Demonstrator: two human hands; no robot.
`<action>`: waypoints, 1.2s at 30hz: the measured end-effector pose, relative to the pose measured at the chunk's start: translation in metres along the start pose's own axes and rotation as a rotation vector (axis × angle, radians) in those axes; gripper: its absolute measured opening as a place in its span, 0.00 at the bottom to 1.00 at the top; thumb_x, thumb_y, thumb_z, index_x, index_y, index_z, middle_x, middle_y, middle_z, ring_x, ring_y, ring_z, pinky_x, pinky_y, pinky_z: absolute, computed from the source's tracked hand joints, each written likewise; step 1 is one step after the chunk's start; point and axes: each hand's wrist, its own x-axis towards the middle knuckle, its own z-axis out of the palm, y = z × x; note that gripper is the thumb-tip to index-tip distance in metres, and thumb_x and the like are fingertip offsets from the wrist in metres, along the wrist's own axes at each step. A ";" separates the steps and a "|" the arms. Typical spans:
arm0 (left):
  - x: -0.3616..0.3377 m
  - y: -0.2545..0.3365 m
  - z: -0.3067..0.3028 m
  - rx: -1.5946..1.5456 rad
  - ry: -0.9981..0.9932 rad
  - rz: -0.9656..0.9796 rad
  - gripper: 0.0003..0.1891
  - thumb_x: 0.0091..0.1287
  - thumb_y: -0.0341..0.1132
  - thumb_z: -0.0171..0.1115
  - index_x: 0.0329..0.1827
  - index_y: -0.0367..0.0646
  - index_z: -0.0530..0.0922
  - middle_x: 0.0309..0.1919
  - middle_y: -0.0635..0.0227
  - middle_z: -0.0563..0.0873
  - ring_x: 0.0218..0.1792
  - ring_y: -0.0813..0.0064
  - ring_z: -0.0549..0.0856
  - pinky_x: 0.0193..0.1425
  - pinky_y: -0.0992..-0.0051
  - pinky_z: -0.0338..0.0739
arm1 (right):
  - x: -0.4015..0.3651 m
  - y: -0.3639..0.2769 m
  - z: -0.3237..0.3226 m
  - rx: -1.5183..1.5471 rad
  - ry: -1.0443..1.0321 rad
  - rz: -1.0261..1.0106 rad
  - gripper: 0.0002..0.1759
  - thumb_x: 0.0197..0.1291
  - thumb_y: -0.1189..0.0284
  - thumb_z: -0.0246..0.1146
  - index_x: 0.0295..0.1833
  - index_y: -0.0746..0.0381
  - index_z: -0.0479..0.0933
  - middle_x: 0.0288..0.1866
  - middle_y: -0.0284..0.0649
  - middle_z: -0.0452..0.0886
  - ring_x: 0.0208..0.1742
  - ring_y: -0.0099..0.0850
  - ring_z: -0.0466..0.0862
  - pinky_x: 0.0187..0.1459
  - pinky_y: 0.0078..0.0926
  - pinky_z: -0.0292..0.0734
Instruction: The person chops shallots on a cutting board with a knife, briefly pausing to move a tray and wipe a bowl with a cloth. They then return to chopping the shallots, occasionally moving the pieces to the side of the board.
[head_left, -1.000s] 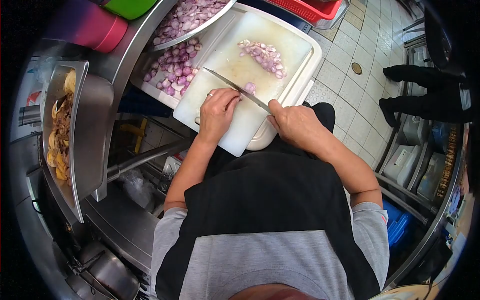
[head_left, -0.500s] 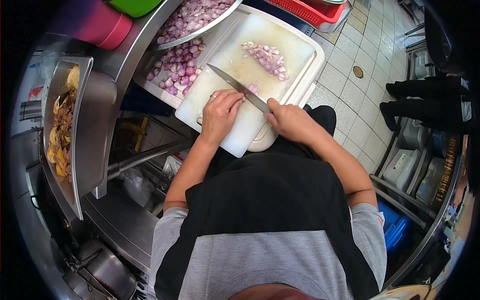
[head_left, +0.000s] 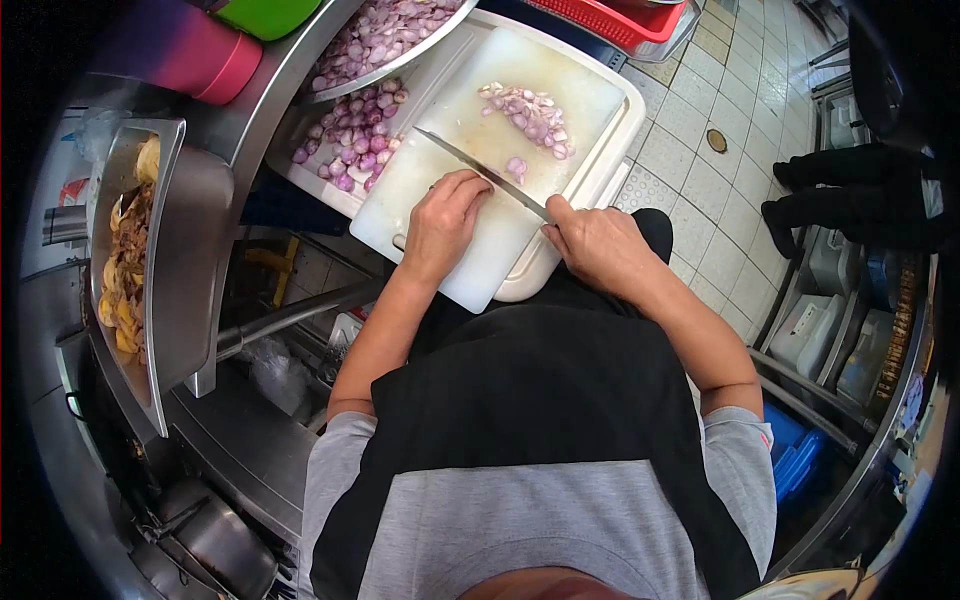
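Note:
A white cutting board (head_left: 475,265) lies across a cream plastic tub (head_left: 637,112). My right hand (head_left: 603,248) is wrapped round the handle of a long kitchen knife (head_left: 465,158), whose blade points up and left over the board. Against the near side of the blade, the fingertips of my left hand (head_left: 440,230) are pinched together on a shallot, mostly hidden by the fingers. Just past the blade lie a few fresh shallot slices (head_left: 516,168). Farther up the board is a heap of sliced shallots (head_left: 533,118). Whole peeled shallots (head_left: 360,140) fill the tub's left part.
A metal bowl of sliced shallots (head_left: 385,40) overhangs the tub's left corner. At left, a steel pan of cooked food (head_left: 125,270) sits by the metal counter, with a pink container (head_left: 225,65) above. A red basket (head_left: 620,25) stands beyond the board. Another person's legs (head_left: 850,200) are at right.
The knife and my right hand have shifted slightly right and toward me, with the blade turned more edge-on. The fresh slices moved a little away from me. My left hand stays nearly in place.

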 end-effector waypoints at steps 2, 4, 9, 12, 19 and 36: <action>0.000 -0.001 0.001 0.024 0.007 0.028 0.09 0.57 0.22 0.67 0.41 0.39 0.83 0.43 0.62 0.86 0.40 0.60 0.87 0.44 0.66 0.82 | -0.003 -0.003 -0.003 -0.021 0.009 -0.032 0.13 0.69 0.65 0.57 0.44 0.64 0.65 0.22 0.52 0.80 0.27 0.55 0.83 0.29 0.51 0.77; 0.000 -0.001 0.000 0.033 0.006 0.043 0.09 0.56 0.21 0.66 0.40 0.39 0.83 0.42 0.62 0.86 0.41 0.61 0.87 0.44 0.66 0.82 | 0.000 -0.001 0.003 -0.016 0.008 -0.041 0.14 0.69 0.65 0.57 0.43 0.64 0.65 0.22 0.52 0.80 0.27 0.54 0.83 0.29 0.51 0.77; 0.000 -0.003 0.002 0.060 0.016 0.079 0.09 0.55 0.20 0.66 0.38 0.39 0.83 0.41 0.63 0.86 0.41 0.62 0.87 0.44 0.66 0.82 | 0.020 0.009 0.025 0.024 0.055 -0.071 0.14 0.69 0.66 0.57 0.43 0.65 0.64 0.21 0.51 0.80 0.27 0.52 0.83 0.28 0.50 0.76; -0.001 -0.004 0.002 0.045 0.035 0.091 0.10 0.54 0.19 0.66 0.38 0.39 0.82 0.40 0.64 0.86 0.40 0.62 0.87 0.43 0.67 0.82 | 0.015 0.005 0.010 0.002 0.004 -0.081 0.14 0.69 0.66 0.57 0.44 0.65 0.64 0.21 0.50 0.80 0.26 0.53 0.83 0.27 0.50 0.76; -0.003 -0.003 0.004 0.016 0.034 0.019 0.09 0.55 0.19 0.66 0.38 0.39 0.82 0.40 0.64 0.86 0.38 0.63 0.87 0.40 0.67 0.82 | 0.014 0.007 0.023 -0.013 0.012 -0.077 0.14 0.69 0.65 0.57 0.44 0.65 0.64 0.21 0.50 0.80 0.26 0.54 0.82 0.27 0.50 0.75; -0.003 0.000 0.002 0.042 0.047 0.026 0.07 0.55 0.20 0.68 0.35 0.38 0.82 0.40 0.63 0.86 0.37 0.63 0.87 0.41 0.68 0.83 | 0.022 0.005 0.026 0.037 0.045 -0.087 0.14 0.69 0.65 0.58 0.44 0.64 0.64 0.20 0.51 0.80 0.25 0.53 0.83 0.27 0.51 0.76</action>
